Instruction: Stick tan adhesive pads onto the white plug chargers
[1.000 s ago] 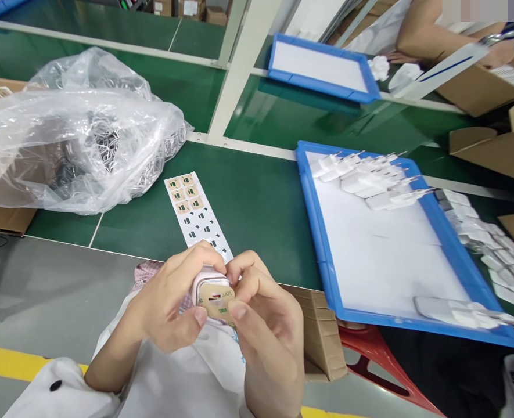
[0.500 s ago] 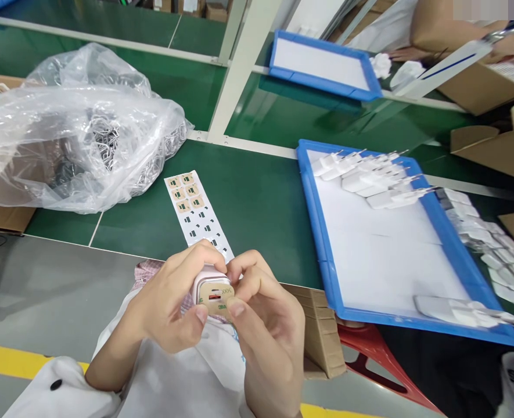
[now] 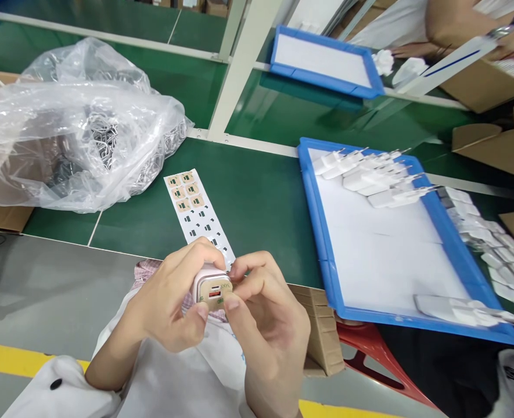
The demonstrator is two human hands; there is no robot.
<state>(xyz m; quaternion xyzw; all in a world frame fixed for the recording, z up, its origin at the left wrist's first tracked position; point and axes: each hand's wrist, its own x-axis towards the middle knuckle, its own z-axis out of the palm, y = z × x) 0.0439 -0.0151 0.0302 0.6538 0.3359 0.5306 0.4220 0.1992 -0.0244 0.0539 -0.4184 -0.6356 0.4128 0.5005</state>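
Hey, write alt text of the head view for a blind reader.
A person's left hand grips a white charger while the right hand touches the tan sticker on its end. Beyond, a sticker sheet lies on a green table, between a plastic bag and a blue tray holding white plugs.

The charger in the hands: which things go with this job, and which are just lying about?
Likely for the job:
charger
tan sticker on its end
sticker sheet
white plugs in the near blue tray

Probably just lying about:
red seat
cardboard box nearest the right hand
plastic bag (use unclear)
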